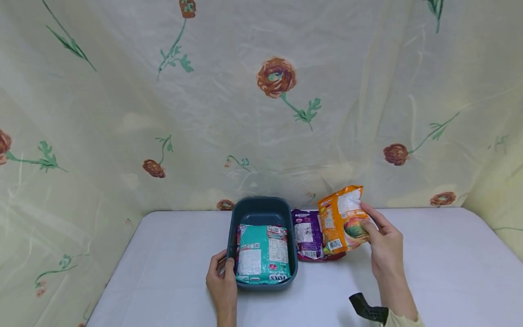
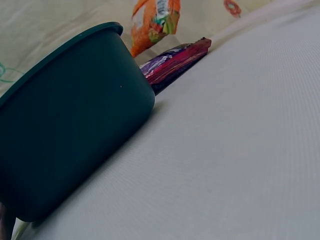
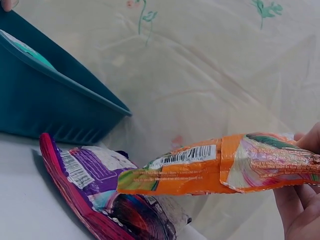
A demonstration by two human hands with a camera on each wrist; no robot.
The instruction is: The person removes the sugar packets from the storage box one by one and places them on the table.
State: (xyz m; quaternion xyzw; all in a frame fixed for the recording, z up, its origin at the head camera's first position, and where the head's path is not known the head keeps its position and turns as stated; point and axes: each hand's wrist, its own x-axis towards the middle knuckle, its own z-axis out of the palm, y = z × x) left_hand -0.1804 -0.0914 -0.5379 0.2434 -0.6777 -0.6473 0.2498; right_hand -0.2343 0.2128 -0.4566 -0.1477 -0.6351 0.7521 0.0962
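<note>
My right hand (image 1: 386, 245) pinches an orange candy bag (image 1: 341, 220) by its right side, thumb on the printed face and fingers behind. The bag is held up and tilted, over part of a purple candy bag (image 1: 304, 229) lying on the table. A dark red edge (image 1: 331, 257) shows along the bottom of the purple bag. With thumb at the rim, my left hand (image 1: 222, 277) grips the left wall of a dark blue-green plastic bin (image 1: 263, 210). Inside the bin, a teal candy bag (image 1: 261, 254) lies flat toward the near end, overlapping another bag's reddish edge.
The white-covered table (image 1: 171, 263) spreads out on both sides of the bin. A flower-printed curtain (image 1: 204, 113) hangs right behind the table's far edge. Near my right wrist juts a black strap-like piece (image 1: 367, 309).
</note>
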